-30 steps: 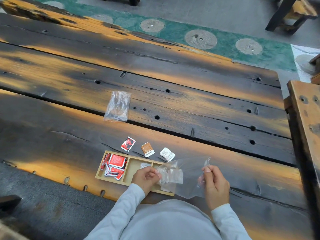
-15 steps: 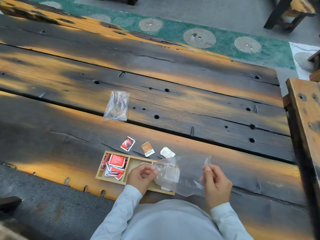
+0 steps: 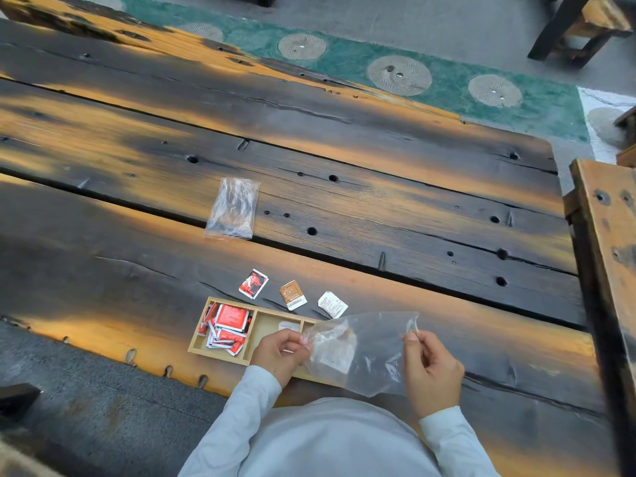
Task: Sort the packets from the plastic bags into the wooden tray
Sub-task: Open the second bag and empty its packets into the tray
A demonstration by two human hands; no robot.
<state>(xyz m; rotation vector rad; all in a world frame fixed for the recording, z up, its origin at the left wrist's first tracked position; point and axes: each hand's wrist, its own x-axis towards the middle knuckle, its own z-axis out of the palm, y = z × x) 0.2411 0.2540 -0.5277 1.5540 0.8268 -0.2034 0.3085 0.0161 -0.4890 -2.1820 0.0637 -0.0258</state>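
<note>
A clear plastic bag [image 3: 364, 352] is stretched between my hands above the right end of the wooden tray [image 3: 198, 342]. My left hand [image 3: 280, 352] pinches its left edge and my right hand [image 3: 430, 366] pinches its top right corner. Pale packets [image 3: 335, 352] show through the bag. The tray's left compartment holds a pile of red packets [image 3: 229, 325]. A white packet [image 3: 288, 326] lies in the middle compartment. The right compartment is hidden behind the bag. Beyond the tray lie a red packet [image 3: 253, 284], a brown packet [image 3: 293, 295] and a white packet [image 3: 332, 304].
A second clear plastic bag [image 3: 233, 208] lies flat farther out on the dark plank table [image 3: 413, 215]. The table's near edge [image 3: 103, 342] runs left of the tray. A wooden bench [image 3: 609, 235] stands at the right. Green patterned floor [image 3: 344, 60] lies beyond the table.
The bag has been pulled wider between my hands and lifted a little. My left hand moved left along its edge; the packets inside shifted toward the left side.
</note>
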